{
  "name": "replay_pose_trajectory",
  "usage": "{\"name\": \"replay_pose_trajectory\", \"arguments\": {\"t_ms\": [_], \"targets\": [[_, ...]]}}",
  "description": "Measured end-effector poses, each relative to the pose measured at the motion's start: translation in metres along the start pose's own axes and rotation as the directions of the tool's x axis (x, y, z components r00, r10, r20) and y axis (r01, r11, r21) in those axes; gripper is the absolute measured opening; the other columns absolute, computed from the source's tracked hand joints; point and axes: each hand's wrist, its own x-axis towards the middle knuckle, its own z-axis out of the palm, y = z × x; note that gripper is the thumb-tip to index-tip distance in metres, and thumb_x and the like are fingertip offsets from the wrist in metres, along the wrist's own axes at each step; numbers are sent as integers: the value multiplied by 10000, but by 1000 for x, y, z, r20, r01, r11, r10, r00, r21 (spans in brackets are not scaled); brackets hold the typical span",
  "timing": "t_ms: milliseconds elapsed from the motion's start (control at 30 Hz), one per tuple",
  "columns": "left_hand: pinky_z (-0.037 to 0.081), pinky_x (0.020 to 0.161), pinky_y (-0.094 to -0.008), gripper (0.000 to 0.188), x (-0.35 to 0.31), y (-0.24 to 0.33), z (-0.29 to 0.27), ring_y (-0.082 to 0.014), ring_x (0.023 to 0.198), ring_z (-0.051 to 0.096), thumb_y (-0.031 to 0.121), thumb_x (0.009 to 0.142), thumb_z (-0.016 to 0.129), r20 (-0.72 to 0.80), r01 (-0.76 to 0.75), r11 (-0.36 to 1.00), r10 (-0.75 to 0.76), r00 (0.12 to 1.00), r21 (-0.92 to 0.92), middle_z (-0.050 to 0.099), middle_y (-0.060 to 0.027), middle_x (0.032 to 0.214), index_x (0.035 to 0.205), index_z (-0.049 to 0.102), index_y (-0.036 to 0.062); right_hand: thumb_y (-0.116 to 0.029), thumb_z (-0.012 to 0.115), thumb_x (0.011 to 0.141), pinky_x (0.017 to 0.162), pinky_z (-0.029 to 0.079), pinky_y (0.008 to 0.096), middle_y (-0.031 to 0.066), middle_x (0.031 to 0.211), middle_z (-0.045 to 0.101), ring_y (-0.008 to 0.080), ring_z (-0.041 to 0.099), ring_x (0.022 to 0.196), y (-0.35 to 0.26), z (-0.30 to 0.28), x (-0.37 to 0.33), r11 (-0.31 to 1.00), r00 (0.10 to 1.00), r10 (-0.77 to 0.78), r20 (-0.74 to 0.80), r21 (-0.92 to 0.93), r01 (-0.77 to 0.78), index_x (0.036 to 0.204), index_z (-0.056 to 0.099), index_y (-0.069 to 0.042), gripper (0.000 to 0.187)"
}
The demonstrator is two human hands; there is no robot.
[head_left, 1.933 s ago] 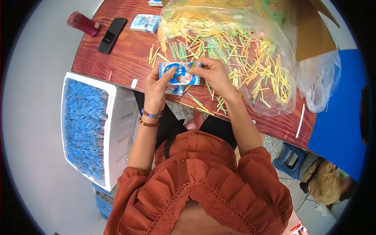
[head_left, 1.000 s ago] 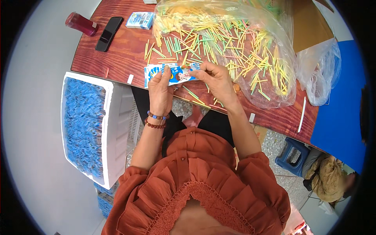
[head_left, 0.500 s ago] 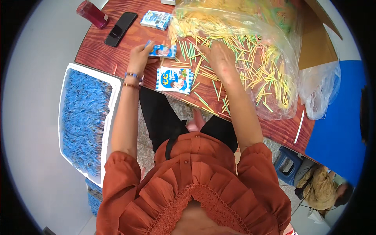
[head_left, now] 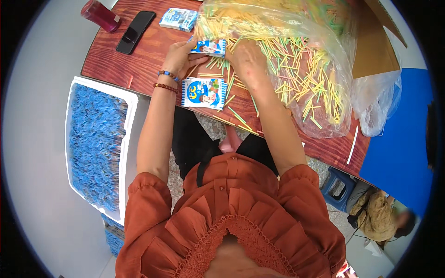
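Note:
My left hand is closed on a small blue-and-white packet, gripping its left end over the table. Against the packet's right end is my right hand, its back turned up and its fingers curled down. Those fingertips are hidden, so what they pinch does not show. Thin yellow, green and pink sticks, like short straws, lie scattered under and around both hands. A second blue-and-white packet lies flat at the table's near edge, just below the hands.
A clear plastic bag of sticks spreads across the far side, beside a cardboard box. At far left are a phone, a red bottle and a stack of packets. A white foam box full of blue packets stands left.
My left hand has brought its packet to the right and slightly away from me. My right hand has shifted left and away, and now meets the packet's end.

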Motion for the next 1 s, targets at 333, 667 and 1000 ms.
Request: {"name": "replay_pose_trajectory", "arguments": {"t_ms": [333,667,1000], "targets": [[580,817,-389,324,9,-4,-19,-264,923,659,248,951,559,-13,6,992,-8,1000,-125,642,-158,1035,1069,578,-53,-220,581,838,895,487,427,216,1166,560,375,553,1093,-34,14,7,995,995,73,-68,-58,-77,1113,568,66,397],[586,795,-415,324,9,-14,-7,-293,922,659,198,948,551,67,5,982,8,998,-190,639,-190,1013,1101,532,-87,-93,488,859,836,508,448,239,1122,586,393,574,1066,-25,1,-13,987,997,-2,81,-160,15,1052,591,48,260],[570,811,-384,334,-36,-10,-9,-279,915,658,280,955,555,-29,-170,920,170,985,-352,648,-154,1005,1045,561,-41,-172,493,934,745,499,346,173,905,645,303,641,819,37,-22,-10,924,946,-321,34,230,305,1048,496,45,245]]}}
